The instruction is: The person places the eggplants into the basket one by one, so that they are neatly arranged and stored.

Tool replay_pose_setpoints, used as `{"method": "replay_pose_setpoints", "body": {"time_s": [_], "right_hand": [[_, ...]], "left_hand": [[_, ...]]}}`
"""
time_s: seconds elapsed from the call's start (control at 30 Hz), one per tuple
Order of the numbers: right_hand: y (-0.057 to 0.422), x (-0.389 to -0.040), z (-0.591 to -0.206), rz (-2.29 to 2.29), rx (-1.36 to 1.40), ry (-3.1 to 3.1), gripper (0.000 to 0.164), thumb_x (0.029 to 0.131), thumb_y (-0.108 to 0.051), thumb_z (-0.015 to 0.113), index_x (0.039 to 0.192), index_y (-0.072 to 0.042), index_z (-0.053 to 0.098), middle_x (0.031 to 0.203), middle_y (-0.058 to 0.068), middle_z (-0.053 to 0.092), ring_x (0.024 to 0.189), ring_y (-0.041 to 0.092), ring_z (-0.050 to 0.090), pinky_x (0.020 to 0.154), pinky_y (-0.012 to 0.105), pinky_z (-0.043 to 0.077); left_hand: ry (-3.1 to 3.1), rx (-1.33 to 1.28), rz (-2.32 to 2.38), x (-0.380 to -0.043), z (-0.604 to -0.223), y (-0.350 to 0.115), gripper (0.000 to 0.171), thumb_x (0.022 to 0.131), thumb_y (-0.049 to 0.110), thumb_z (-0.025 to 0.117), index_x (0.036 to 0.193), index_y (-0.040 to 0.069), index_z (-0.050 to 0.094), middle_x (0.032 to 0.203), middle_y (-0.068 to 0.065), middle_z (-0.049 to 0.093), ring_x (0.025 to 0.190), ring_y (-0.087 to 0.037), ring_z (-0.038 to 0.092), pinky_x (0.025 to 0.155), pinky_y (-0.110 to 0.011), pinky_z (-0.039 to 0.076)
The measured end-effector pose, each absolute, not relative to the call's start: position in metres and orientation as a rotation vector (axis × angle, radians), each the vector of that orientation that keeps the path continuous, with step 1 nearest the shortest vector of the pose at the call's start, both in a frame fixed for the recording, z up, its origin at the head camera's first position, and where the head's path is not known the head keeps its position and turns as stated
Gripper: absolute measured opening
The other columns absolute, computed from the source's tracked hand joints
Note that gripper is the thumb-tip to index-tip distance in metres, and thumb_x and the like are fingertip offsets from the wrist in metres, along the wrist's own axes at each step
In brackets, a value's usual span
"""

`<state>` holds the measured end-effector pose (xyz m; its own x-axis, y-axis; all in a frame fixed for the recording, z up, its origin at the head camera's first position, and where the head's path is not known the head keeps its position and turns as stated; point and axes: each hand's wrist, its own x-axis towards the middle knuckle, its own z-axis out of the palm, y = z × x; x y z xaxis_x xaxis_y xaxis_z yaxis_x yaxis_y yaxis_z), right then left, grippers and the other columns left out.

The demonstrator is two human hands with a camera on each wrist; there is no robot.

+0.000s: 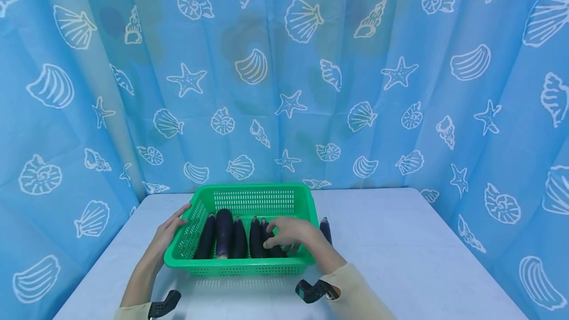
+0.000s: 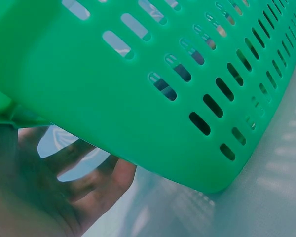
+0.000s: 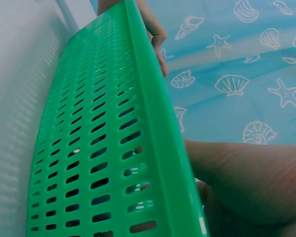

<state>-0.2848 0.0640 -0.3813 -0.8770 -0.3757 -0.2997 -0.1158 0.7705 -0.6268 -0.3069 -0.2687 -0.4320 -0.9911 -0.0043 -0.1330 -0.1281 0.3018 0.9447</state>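
A green plastic basket (image 1: 254, 263) with slotted walls stands on the table, holding several dark purple eggplants (image 1: 224, 228) laid side by side. My right hand (image 1: 289, 231) reaches over its right part and grips an eggplant (image 1: 267, 235) that lies aslant, thumb on its left and fingers on its right. In the right wrist view, the basket's wall (image 3: 98, 123) hides most of that hand's fingers. At the left side, my left hand (image 1: 171, 226) rests against the basket's rim. Its fingers (image 2: 106, 187), spread and relaxed, touch the outer wall in the left wrist view.
Another eggplant (image 1: 326, 230) lies on the white table (image 1: 400, 241) just outside the basket's right wall, partly behind my right forearm. A blue curtain (image 1: 284, 78) with white shells and starfish hangs behind the table and along both sides.
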Motion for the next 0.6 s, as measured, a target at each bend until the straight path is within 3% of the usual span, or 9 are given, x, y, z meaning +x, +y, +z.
{"method": "replay_pose_setpoints", "body": {"time_s": [0.6], "right_hand": [[0.075, -0.271, -0.369, -0.852, -0.445, 2.597, 0.051, 0.088, -0.031, 0.071, 0.132, -0.008, 0.058, 0.122, 0.012, 0.062, 0.079, 0.027, 0.065, 0.067, 0.044, 0.059]], "left_hand": [[2.45, -0.143, 1.781, -0.308, -0.434, -0.268, 0.06, 0.1, 0.029, 0.039, 0.157, 0.031, 0.021, 0.166, -0.012, 0.01, 0.15, -0.042, 0.015, 0.117, -0.061, 0.022]]}}
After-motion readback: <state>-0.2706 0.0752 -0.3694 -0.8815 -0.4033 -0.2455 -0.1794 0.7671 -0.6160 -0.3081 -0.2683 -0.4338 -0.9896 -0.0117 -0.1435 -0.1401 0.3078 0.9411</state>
